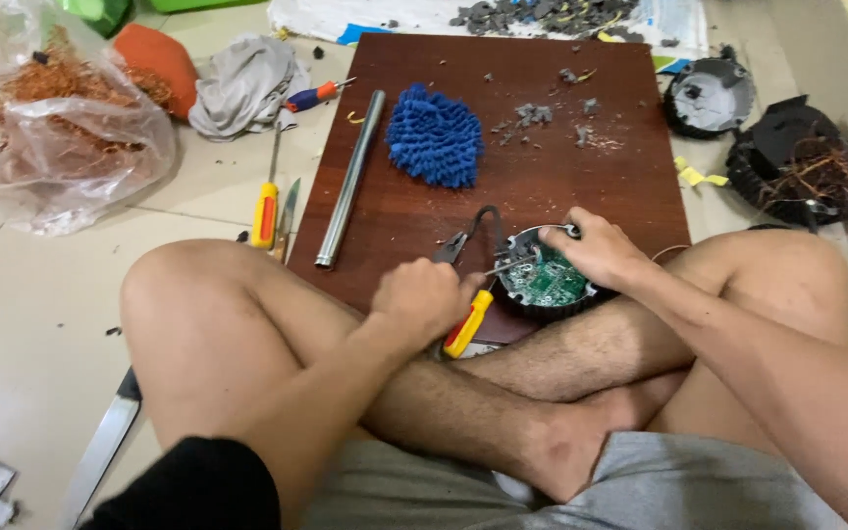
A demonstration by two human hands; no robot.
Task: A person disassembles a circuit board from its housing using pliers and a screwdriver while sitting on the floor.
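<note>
Two hands (424,299), three screwdrivers (468,322)

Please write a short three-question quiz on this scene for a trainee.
1. True or false: the left hand holds a yellow-handled screwdriver against the round casing.
2. What steadies the casing?
A. the right hand
B. the metal tube
C. the blue mop pad
3. What colour is the circuit board inside the casing?

Key: 1 true; 2 A; 3 green.
</note>
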